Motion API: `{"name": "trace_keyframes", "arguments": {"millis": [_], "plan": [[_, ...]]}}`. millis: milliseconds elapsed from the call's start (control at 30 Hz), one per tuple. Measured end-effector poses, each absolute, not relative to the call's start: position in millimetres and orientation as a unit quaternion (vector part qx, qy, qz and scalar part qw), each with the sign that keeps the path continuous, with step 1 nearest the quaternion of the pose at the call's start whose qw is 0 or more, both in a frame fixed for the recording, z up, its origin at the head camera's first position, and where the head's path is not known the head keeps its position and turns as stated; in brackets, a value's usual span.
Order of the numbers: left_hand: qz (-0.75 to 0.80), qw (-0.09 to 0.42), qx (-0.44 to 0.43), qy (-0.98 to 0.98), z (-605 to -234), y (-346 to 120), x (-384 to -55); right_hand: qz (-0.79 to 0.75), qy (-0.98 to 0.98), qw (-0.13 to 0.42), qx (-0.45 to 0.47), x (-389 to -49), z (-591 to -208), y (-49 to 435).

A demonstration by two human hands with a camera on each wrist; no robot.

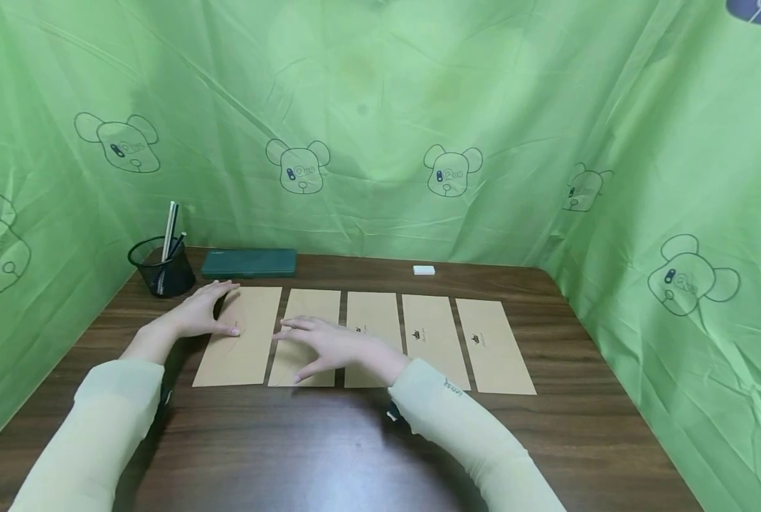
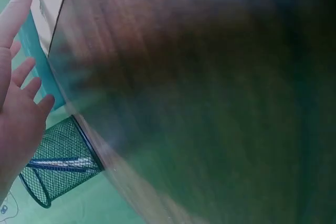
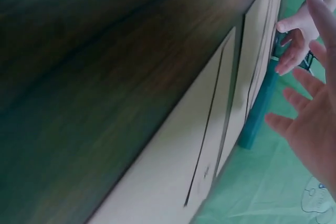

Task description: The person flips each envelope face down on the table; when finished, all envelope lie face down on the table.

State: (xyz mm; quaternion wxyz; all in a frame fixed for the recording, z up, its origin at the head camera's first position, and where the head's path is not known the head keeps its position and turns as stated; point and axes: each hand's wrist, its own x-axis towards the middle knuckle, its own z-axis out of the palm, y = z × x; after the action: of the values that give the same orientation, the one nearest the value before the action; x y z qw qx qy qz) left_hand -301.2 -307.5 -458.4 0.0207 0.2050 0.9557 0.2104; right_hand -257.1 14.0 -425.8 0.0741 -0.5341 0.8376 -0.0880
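Observation:
Several flat tan paper rectangles, some showing a small dark crown print, lie side by side in a row. My left hand (image 1: 203, 311) is over the upper left of the leftmost paper rectangle (image 1: 246, 363), thumb and fingers spread with nothing between them. Above the second paper rectangle (image 1: 316, 301) reaches my right hand (image 1: 331, 343), its fingers spread too and holding nothing. The right hand and forearm cover part of the third paper rectangle (image 1: 375, 313). In the right wrist view both hands appear with fingers apart.
A black mesh pen cup (image 1: 163, 274) with pens stands at the back left, close to the left hand. Beside it lies a dark green flat case (image 1: 249, 263). A small white block (image 1: 424, 270) sits at the back of the wooden table (image 1: 278, 455). Green curtains (image 1: 368, 85) enclose the table.

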Motion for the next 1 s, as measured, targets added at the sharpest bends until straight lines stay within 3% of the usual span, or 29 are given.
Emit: {"name": "trace_keyframes", "arguments": {"millis": [300,1000], "plan": [[0.236,0.051,0.189,0.952,-455,-310,-311,-0.087,0.812,0.122,-0.564,-268,-441,-8],[0.237,0.068,0.184,0.952,-459,-313,-316,-0.01,0.822,0.138,-0.553,-270,-453,-18]]}}
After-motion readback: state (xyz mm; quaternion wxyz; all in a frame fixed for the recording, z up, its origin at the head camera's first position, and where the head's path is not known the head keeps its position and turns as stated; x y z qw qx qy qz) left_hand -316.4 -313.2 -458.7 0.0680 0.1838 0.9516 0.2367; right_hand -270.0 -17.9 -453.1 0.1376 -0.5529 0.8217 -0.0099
